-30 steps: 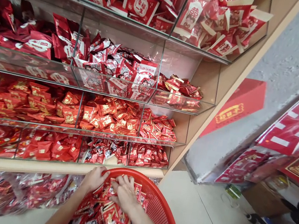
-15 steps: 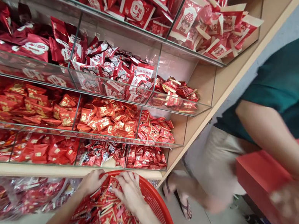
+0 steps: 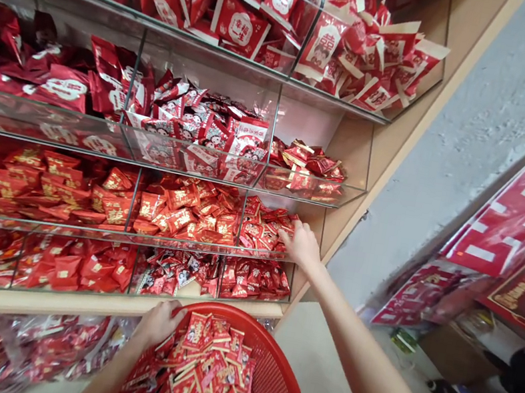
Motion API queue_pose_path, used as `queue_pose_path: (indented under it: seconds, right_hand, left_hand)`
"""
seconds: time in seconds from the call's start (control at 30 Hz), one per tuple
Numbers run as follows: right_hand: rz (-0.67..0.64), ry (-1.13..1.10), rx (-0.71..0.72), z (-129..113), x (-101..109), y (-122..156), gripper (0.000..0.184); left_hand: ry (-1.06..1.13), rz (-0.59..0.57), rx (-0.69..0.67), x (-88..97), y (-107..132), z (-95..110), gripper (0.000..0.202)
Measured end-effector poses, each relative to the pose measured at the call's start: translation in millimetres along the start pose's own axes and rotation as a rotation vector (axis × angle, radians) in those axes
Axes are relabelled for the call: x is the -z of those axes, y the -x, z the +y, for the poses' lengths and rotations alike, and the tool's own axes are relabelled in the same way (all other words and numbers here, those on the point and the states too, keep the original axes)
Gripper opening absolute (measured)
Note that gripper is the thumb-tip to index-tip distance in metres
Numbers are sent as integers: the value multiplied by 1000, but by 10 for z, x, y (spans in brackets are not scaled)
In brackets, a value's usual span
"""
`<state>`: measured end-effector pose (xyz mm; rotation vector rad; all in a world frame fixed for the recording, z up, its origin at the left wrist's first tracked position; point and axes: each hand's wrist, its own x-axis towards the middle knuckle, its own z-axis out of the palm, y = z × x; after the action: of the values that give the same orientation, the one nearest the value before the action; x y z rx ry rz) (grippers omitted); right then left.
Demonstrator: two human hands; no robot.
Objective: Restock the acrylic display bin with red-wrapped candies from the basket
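Head view, right hand: I am seeing my right hand (image 3: 302,244) reaching up to about 1 o'clock of the frame centre, into the rightmost compartment of the third shelf row. Its grip is loosely curled, fingertips resting on the small red packets (image 3: 271,222) piled there; I cannot tell whether it is pinching one.

Head view, left hand: my left hand (image 3: 159,324) is sitting at about 7 o'clock, its grip curled over the far rim of the red basket (image 3: 283,380), touching the candy packets (image 3: 207,363) at that edge. Whether it is clutching a packet or only the rim, I cannot tell.

Head view, basket: the red mesh basket is lying at 6 o'clock, just below the wooden shelf edge (image 3: 70,305), and it is holding a heap of red and white packets printed with small cartoon figures.

Head view, shelves: clear acrylic bins (image 3: 198,158) are running across the frame from 9 to 12 o'clock, each one packed with red wrapped sweets. Larger red and white pouches (image 3: 368,59) are filling the top row at 12 o'clock.

Head view, surroundings: red boxes and prints (image 3: 516,228) are leaning at 3 o'clock against a grey wall, well apart from my hands. Bagged red packets (image 3: 13,342) are lying at 8 o'clock under the shelf.
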<state>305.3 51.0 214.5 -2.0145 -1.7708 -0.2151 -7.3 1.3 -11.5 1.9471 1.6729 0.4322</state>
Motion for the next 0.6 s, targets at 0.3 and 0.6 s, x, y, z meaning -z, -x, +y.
queue_pose_path:
  seconds: [0.3,0.6]
  right_hand:
    - [-169,136,-129,-112,-169,-325,51]
    - [-83,4,127,-322,-114,-459,42]
  left_hand:
    - [-5,2,37,20,33,13,46]
    - [-5,-2,30,39,27,60,45]
